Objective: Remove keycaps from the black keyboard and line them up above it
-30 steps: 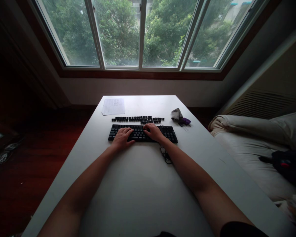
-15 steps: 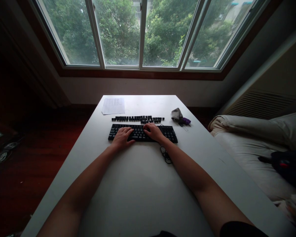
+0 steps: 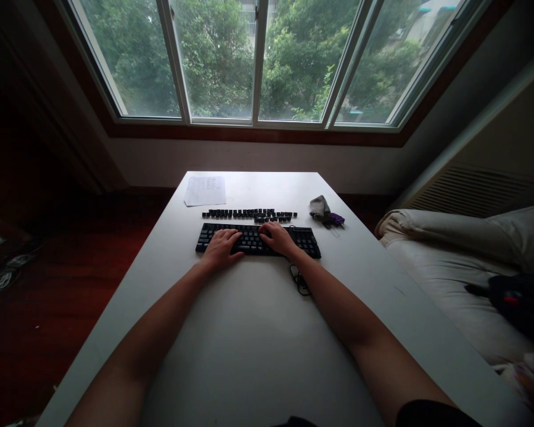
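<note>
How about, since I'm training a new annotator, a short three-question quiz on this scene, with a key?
1. True or false: the left hand and the right hand are both at the keyboard.

2. Where on the table does the printed paper lie?
A) near right corner
B) far left corner
C) underneath the keyboard

3. What is lined up just beyond the keyboard, on the window side?

Key:
1. True.
2. B.
3. Small black pieces that look like loose keycaps.
</note>
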Demonstrator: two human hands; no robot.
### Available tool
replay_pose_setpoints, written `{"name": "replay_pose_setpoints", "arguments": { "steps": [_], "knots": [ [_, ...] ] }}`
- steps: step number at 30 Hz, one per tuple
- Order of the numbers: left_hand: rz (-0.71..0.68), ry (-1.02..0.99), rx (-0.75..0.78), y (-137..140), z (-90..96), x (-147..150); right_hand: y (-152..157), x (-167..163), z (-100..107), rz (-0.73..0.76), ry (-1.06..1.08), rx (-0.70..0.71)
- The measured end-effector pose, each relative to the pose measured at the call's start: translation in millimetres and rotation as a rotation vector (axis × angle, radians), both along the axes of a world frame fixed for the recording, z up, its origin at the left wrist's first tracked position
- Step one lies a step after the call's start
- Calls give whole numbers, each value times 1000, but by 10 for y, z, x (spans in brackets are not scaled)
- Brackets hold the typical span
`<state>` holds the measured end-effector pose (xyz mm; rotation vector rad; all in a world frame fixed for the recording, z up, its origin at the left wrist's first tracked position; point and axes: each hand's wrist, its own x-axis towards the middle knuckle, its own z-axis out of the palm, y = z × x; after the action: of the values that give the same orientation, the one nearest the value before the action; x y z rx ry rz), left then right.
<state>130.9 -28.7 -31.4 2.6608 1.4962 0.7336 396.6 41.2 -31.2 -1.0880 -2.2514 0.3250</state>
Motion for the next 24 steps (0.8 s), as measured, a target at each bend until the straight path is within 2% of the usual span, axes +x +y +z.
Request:
{"name": "replay_pose_setpoints", "arguments": {
  "steps": [24],
  "knots": [
    [4,3,-5,-2,-2,-20,-30,-21,3,-15,-7,1]
  ]
}}
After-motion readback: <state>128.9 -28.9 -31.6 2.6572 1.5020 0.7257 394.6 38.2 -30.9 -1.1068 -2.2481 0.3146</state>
